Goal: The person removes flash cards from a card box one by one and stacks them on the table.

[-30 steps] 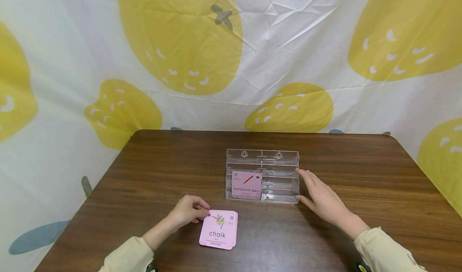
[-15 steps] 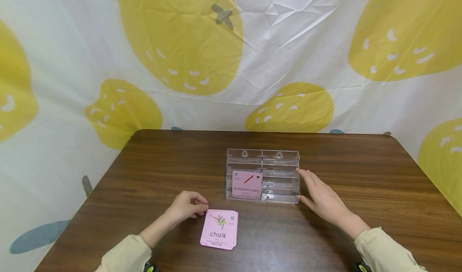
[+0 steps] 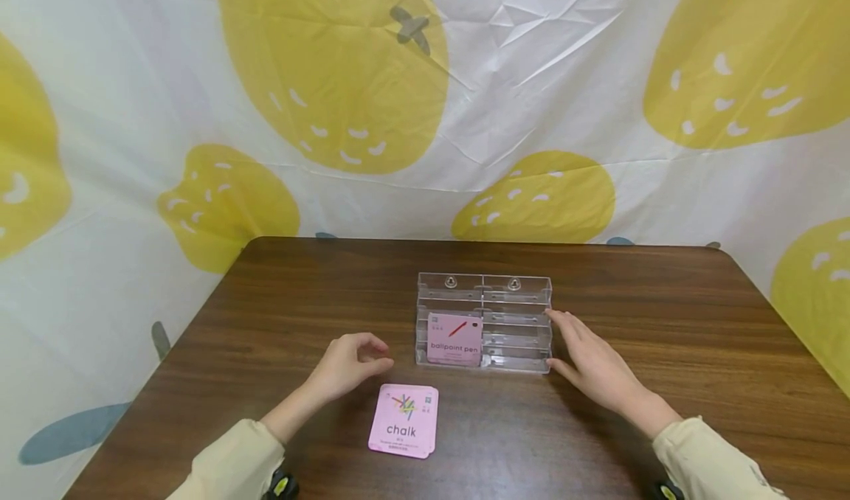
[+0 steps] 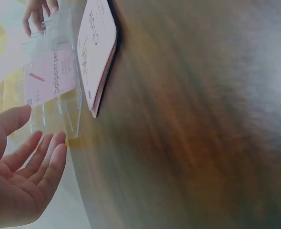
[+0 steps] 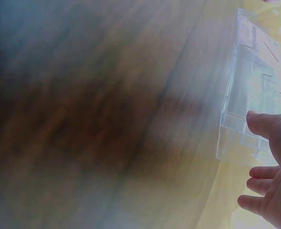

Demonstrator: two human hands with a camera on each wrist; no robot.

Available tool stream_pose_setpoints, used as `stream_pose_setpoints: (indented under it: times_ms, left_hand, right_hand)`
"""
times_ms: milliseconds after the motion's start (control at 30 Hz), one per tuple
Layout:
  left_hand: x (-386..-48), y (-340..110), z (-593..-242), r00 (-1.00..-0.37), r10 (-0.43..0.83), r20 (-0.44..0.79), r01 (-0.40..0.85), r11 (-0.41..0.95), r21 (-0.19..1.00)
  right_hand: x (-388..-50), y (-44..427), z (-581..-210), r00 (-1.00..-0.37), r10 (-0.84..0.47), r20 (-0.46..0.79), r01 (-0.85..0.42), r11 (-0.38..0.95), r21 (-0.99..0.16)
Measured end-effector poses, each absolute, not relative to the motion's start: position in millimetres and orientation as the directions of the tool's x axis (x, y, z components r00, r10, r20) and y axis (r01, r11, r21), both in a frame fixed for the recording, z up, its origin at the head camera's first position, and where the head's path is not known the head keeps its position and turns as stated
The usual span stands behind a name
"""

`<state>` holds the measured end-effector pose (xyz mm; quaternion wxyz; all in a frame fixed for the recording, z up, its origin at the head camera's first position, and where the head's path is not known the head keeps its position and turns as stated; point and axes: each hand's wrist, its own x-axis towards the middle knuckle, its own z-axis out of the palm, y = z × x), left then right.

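A pink card stack (image 3: 402,420), its top card printed "chalk", lies on the table. Just beyond its upper left corner is my left hand (image 3: 348,366), holding nothing, with a gap between thumb and loosely bent fingers; the left wrist view shows this hand (image 4: 28,167) apart from the cards. A clear plastic card holder (image 3: 516,338) with tiered pockets in two columns stands behind the stack. In its left column, toward the front, sits a pink "ballpoint pen" card (image 3: 454,339). My right hand (image 3: 600,367) touches the holder's right side with thumb and fingertips, fingers nearly straight.
The brown wooden table (image 3: 299,286) reaches back to a white curtain (image 3: 372,209) printed with yellow fruit. The curtain also hangs along the left and right sides.
My left hand has let go of the chalk card stack's corner and moved up from it, its thumb and fingers parting. The right hand stays at the holder.
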<state>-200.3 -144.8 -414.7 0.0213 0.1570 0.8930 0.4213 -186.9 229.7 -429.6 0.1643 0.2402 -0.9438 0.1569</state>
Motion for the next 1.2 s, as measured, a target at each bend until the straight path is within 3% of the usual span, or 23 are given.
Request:
stream_pose_setpoints:
  times_ms: [300,700,967,1200]
  left_hand:
    - [-206.1,-128.5,-403.8,-0.886,0.359,0.293,0.460,0.609,0.646]
    - [-220.6,-113.7,-401.3,-0.793,0.441,0.420,0.609,0.579,0.542]
    - [-229.0,-103.8,-403.5,-0.738,0.472,0.482,0.671,0.590,0.449]
    - [-237.3,-95.1,-407.2,-0.736,0.470,0.488,0.668,0.621,0.409]
  right_hand:
    - [-187.5,229.2,-430.8,-0.837,-0.402,0.370,-0.499,0.840,-0.216]
    - [-187.6,229.6,-431.1,-0.834,-0.403,0.378,-0.502,0.838,-0.213]
    - [-186.8,230.4,-430.5,-0.826,-0.404,0.392,-0.507,0.836,-0.208]
    - [-187.0,230.5,-431.0,-0.821,-0.406,0.401,-0.514,0.832,-0.210]
